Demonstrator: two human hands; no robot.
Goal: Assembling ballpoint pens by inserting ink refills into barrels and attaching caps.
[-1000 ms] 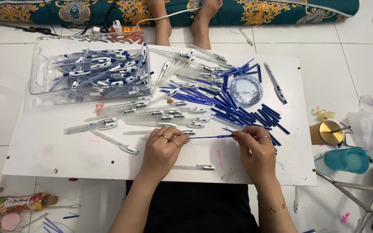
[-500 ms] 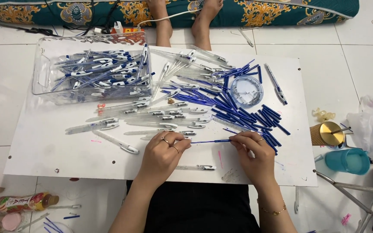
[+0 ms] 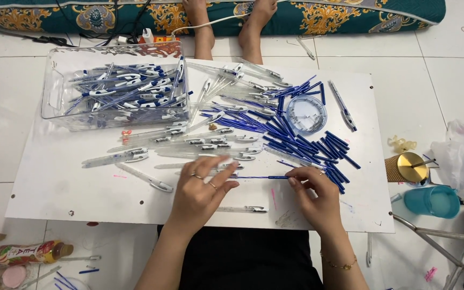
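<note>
Lying flat on the floor, the white desk carried a clear plastic bin of assembled pens at its far left, a heap of blue refills at its middle and a small round dish of springs. The left hand and right hand, fingers curled almost closed, pinched opposite ends of one thin blue refill just above the near edge.
</note>
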